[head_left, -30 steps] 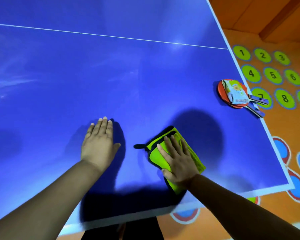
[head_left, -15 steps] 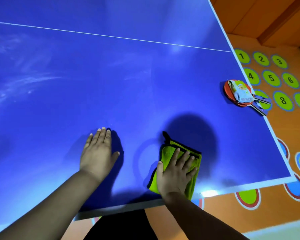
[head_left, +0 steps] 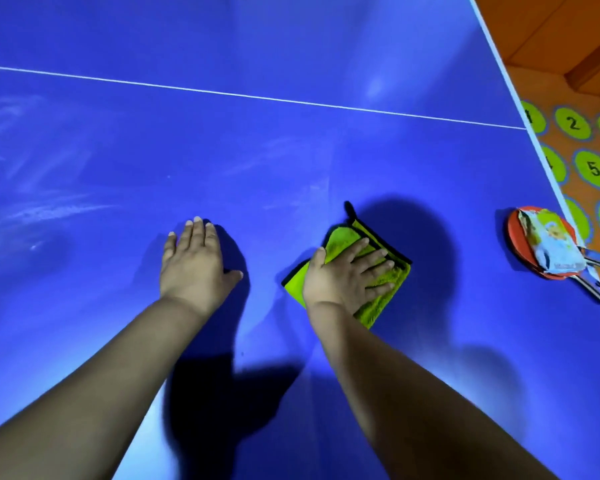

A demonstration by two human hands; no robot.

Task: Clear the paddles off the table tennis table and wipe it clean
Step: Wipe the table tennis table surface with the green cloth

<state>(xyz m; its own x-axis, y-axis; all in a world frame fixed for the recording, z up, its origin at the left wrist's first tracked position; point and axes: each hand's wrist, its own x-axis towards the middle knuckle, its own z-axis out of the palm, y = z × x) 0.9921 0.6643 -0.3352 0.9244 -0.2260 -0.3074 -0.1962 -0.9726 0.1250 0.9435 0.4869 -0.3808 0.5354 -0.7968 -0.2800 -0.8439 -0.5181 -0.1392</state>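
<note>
Trouble likeliest at the right edge of the blue table tennis surface [head_left: 291,150], seen from the head camera. Two red-faced paddles with dark handles [head_left: 516,233], stacked under a pale printed packet [head_left: 551,244], sit right by the white border, handles reaching it or just past. Could be knocked to the orange floor with numbered green circles [head_left: 594,168] by one wide sweep of the folded lime-green microfibre cloth with black trim [head_left: 387,296]. Could also miss the pale chalky smears [head_left: 49,209] far left, well apart from the cloth.

Right hand [head_left: 347,275]: flat, fingers spread, pressing on the cloth. Left hand [head_left: 194,261]: flat as well, palm on bare blue, holding nothing, near the cloth's left. Paddles off to the right of the right hand, near but apart, not yet cleared.
</note>
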